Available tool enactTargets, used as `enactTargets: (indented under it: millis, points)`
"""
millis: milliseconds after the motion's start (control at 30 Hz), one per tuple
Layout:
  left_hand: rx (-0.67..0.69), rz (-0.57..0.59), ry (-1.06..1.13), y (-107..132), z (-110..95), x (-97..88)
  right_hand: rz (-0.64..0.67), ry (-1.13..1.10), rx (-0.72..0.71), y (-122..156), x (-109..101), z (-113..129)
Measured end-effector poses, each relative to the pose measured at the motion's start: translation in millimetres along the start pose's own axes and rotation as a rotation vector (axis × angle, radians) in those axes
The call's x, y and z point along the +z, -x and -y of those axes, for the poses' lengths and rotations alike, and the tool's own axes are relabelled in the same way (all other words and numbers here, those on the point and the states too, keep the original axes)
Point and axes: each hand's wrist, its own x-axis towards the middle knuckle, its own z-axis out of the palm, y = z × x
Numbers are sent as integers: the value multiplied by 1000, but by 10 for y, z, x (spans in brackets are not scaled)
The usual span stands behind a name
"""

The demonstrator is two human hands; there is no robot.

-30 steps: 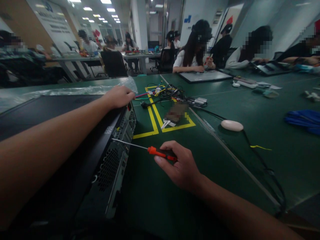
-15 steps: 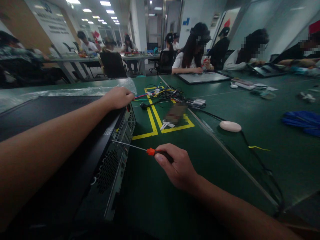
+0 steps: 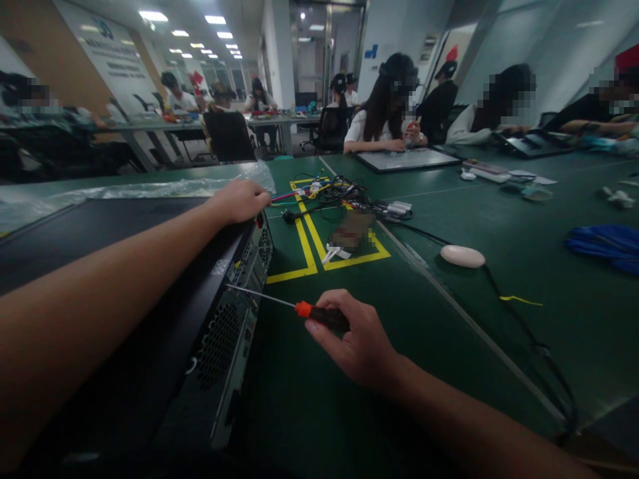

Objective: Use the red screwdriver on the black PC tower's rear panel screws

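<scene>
A black computer case [image 3: 124,216] lies on the green table at the left, its metal back panel with round vents turned toward the right. My left hand [image 3: 242,201] rests over the far top edge of the case, fingers bent down around it and their tips mostly hidden. In my right hand [image 3: 357,336] is a screwdriver [image 3: 327,317] with a dark handle and an orange collar. Its long thin shaft points left, and the tip meets the back panel near the top edge. The screw itself is too small to make out.
Behind the case lies clear plastic wrap [image 3: 194,191]. A tangle of cables [image 3: 344,193] sits beyond it, by yellow tape markings [image 3: 309,243]. A pale oval device [image 3: 462,256] on a black cord and a blue cloth bundle [image 3: 602,245] lie rightward. Other people sit across the table.
The right thumb and fingers have shifted around the screwdriver handle, which shows more now. Its tip stays at the same place on the panel. The left hand keeps its hold; the view tilts slightly.
</scene>
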Motion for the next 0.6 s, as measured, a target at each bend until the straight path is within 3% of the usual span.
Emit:
enactTargets:
  millis: [600]
  points:
    - [-9, -33, -44, -52, 31, 72, -9, -7, 9, 16, 20, -36]
